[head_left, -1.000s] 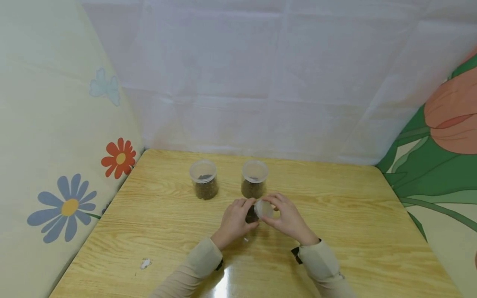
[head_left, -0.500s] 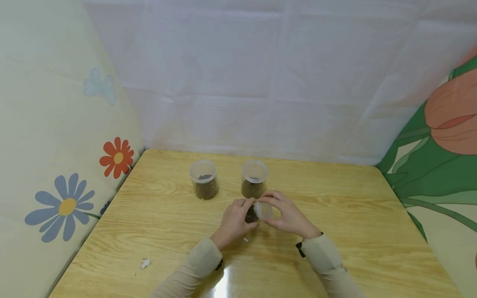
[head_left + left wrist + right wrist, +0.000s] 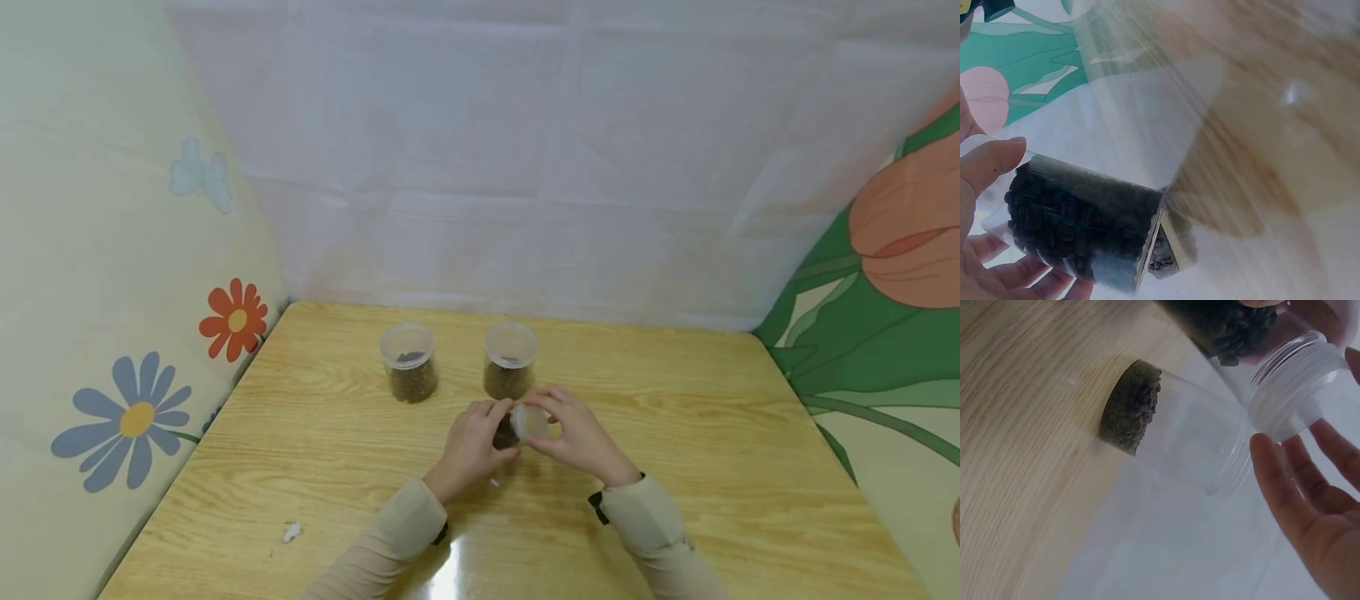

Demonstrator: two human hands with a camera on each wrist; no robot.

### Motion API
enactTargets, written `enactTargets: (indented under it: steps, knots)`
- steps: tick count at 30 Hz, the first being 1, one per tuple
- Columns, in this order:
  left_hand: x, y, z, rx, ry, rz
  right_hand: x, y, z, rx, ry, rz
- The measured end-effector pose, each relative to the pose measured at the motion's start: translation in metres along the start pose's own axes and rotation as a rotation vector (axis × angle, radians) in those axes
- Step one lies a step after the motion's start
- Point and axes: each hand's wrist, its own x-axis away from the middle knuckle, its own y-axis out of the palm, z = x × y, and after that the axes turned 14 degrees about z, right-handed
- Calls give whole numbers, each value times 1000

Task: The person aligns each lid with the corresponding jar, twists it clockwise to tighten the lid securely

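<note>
My left hand [image 3: 471, 446] grips a clear jar [image 3: 1079, 219] of dark bean-like pieces, the thumb on one side and the fingers on the other. The jar leans over, its top toward my right hand [image 3: 581, 437]. On that top sits a clear screw lid [image 3: 1297, 394], which the thumb and fingers of my right hand hold around its edge. In the head view, most of the jar body is hidden behind my left hand.
Beyond my hands stand two more clear jars, a left jar [image 3: 411, 379] and a right jar [image 3: 507, 379], each partly filled with dark pieces. A small white patch [image 3: 292, 531] marks the wooden table [image 3: 675, 400] at front left. A white cloth [image 3: 480, 167] hangs behind.
My right hand has turned at the lid, its wrist swinging slightly right and then back left. The left hand and the jar have stayed in place.
</note>
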Motion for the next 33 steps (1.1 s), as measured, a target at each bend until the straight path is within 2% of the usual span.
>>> enactTargets:
  steps: [5,9,15,24,33]
  knots:
    - [-1,-2,2,-8,-7,-8,1,2,-2,18,56,13]
    - [0,-1,2,-11,-5,-5,1,1,-3,20,46,18]
    - [1,0,0,8,2,12,4,-6,-3,30,-17,5]
    - [1,-2,2,19,-2,8,0,-13,1,29,-190,-21]
    - [0,-4,3,8,-12,-7,-2,-13,2,33,-174,-64]
